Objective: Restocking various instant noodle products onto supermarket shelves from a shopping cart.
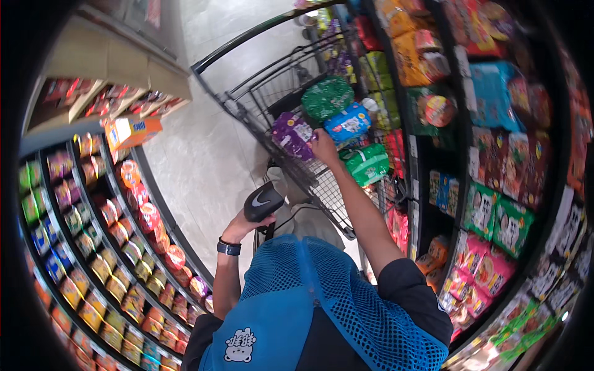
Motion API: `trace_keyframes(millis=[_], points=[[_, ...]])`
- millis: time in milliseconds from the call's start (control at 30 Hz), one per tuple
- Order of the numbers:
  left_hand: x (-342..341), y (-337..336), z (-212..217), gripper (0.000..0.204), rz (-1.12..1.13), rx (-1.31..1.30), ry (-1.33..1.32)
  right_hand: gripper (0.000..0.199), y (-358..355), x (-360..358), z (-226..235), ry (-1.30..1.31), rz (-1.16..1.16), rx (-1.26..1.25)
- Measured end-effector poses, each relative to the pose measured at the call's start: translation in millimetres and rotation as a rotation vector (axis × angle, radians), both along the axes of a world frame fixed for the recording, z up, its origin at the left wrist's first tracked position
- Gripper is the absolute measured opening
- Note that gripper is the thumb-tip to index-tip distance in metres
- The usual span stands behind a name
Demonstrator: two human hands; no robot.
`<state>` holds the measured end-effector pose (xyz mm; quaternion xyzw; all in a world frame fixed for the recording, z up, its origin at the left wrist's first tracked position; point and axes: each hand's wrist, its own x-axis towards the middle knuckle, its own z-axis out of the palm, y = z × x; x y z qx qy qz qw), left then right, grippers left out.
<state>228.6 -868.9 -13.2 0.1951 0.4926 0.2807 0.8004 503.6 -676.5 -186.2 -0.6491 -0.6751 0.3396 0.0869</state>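
Note:
My right hand (324, 149) reaches into a wire shopping cart, its fingers closed at the right edge of a purple plastic-wrapped pack (292, 136). Beside that pack, a dark green wrapped pack (328, 98), a blue pack (348, 122) and a bright green pack (365, 164) sit in the cart. Lower and to the left, my left hand (246, 224) grips a black handheld device (263, 202) bearing a white curved mark. It looks like a barcode scanner, and it hides part of the fingers.
The cart's dark frame (272, 32) stretches across the aisle ahead. Tall shelves of bright packets (498, 219) stand close on my right. On the left are shelves of cup and packet foods (117, 260), with an orange box (132, 132) at their far end. Pale tiled floor (201, 148) lies between.

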Motion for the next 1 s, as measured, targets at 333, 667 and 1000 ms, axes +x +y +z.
trace_keyframes(millis=[333, 667, 1000], points=[[102, 72, 36, 0.025, -0.514, 0.217, -0.177, 0.025, -202, 138, 118, 0.148, -0.362, 0.080], [250, 70, 62, 0.018, -1.053, 0.364, -0.166, 0.026, -413, 201, 74, 0.436, -1.322, 0.240], [323, -9, 74, 0.026, -1.131, 0.380, -0.001, 0.021, -454, 270, 26, 0.601, -1.441, 0.233]])
